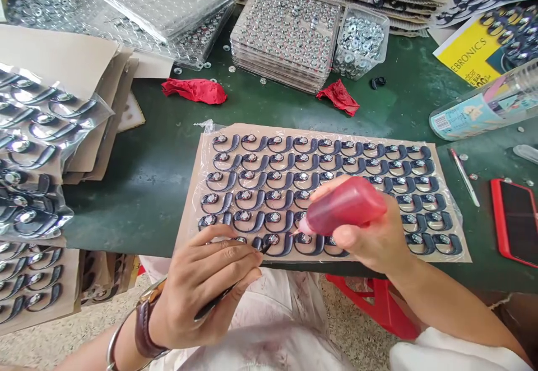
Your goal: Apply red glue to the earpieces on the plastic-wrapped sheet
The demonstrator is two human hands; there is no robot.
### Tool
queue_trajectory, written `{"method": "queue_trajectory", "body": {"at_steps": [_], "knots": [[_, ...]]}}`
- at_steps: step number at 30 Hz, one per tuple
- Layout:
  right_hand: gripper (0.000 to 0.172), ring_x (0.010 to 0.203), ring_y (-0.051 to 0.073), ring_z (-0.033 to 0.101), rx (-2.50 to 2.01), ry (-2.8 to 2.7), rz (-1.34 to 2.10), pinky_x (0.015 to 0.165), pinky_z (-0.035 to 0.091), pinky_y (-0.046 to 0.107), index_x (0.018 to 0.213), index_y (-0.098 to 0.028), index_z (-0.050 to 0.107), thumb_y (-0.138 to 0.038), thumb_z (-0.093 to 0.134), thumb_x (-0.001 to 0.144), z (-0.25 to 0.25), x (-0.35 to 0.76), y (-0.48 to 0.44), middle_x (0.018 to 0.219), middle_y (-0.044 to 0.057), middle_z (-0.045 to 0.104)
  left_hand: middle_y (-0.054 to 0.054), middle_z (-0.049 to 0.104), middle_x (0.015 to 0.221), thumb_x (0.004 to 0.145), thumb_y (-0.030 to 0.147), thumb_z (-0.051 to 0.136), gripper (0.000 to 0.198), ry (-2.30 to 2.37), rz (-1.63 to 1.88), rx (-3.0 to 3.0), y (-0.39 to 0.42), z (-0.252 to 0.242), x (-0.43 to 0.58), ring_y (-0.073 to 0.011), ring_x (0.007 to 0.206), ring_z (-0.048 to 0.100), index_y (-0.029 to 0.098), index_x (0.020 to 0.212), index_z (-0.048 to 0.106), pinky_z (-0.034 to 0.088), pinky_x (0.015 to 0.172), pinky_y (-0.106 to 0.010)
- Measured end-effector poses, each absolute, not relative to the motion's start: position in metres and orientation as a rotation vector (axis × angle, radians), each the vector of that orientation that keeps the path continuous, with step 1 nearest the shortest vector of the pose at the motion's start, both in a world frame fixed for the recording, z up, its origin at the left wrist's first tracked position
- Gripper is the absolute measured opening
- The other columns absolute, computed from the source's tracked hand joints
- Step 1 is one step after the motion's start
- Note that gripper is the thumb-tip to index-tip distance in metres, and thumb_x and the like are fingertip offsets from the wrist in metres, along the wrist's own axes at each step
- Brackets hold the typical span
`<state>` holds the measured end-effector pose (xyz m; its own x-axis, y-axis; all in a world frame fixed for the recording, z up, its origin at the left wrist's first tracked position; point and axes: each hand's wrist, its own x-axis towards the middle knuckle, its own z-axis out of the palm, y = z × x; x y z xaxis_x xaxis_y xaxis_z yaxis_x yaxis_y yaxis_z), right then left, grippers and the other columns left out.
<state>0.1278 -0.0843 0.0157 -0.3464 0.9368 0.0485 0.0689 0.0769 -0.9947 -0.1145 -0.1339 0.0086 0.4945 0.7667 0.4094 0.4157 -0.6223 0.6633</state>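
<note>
A cardboard sheet (448, 247) covered in clear film lies on the green table before me, carrying rows of dark ear-hook parts (252, 165) with silver discs. My right hand (378, 242) is closed round a small red squeeze bottle (344, 205), its pale nozzle pointing left and down at the near row. My left hand (205, 292) pinches a thin black pointed tool (218, 299), whose tip rests by a part in the near row. A watch and a bangle sit on my left wrist.
Stacked sheets of the same parts (29, 191) fill the left. At the back are clear trays of silver discs (286, 35), a tub of washers (361, 40) and two red rags (195, 89). At right lie a red phone (516, 219), a pen (464, 176) and a bottle (483, 107).
</note>
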Motion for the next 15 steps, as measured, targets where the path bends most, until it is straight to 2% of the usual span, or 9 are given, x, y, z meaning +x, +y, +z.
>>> {"method": "queue_trajectory", "body": {"at_steps": [3, 7, 11, 15], "knots": [[0.033, 0.06, 0.017, 0.068, -1.086, -1.57, 1.378, 0.053, 0.056, 0.027, 0.1, -0.023, 0.065, -0.041, 0.076, 0.074, 0.021, 0.132, -0.073, 0.073, 0.001, 0.071, -0.004, 0.073, 0.084, 0.083, 0.004, 0.055, 0.014, 0.948, 0.969, 2.336, -0.133, 0.012, -0.116, -0.0116, 0.074, 0.068, 0.009, 0.09, 0.066, 0.052, 0.081, -0.031], [0.023, 0.05, 0.014, 0.064, -1.073, -1.659, 1.178, 0.05, 0.054, 0.027, 0.094, -0.021, 0.065, -0.031, 0.075, 0.077, 0.006, 0.118, -0.061, 0.064, 0.0, 0.07, -0.007, 0.074, 0.091, 0.087, 0.01, 0.057, 0.015, 0.952, 0.941, 2.565, -0.131, 0.008, -0.119, -0.0161, 0.085, 0.069, 0.007, 0.096, 0.068, 0.051, 0.088, -0.034], [0.02, 0.051, 0.016, 0.064, -0.986, -1.71, 0.939, 0.051, 0.054, 0.029, 0.083, -0.018, 0.065, -0.035, 0.073, 0.076, -0.013, 0.104, -0.059, 0.059, 0.002, 0.067, -0.009, 0.073, 0.099, 0.088, 0.015, 0.06, 0.02, 0.923, 0.85, 2.721, -0.132, -0.001, -0.119, -0.0183, 0.095, 0.068, 0.005, 0.103, 0.067, 0.048, 0.095, -0.036], [0.019, 0.053, 0.014, 0.063, -1.001, -1.725, 0.975, 0.051, 0.053, 0.027, 0.079, -0.019, 0.063, -0.036, 0.071, 0.077, -0.022, 0.102, -0.06, 0.06, 0.001, 0.067, -0.011, 0.072, 0.102, 0.086, 0.016, 0.063, 0.023, 0.914, 0.818, 2.782, -0.134, -0.007, -0.119, -0.0208, 0.098, 0.067, 0.004, 0.106, 0.067, 0.049, 0.096, -0.037]]}}
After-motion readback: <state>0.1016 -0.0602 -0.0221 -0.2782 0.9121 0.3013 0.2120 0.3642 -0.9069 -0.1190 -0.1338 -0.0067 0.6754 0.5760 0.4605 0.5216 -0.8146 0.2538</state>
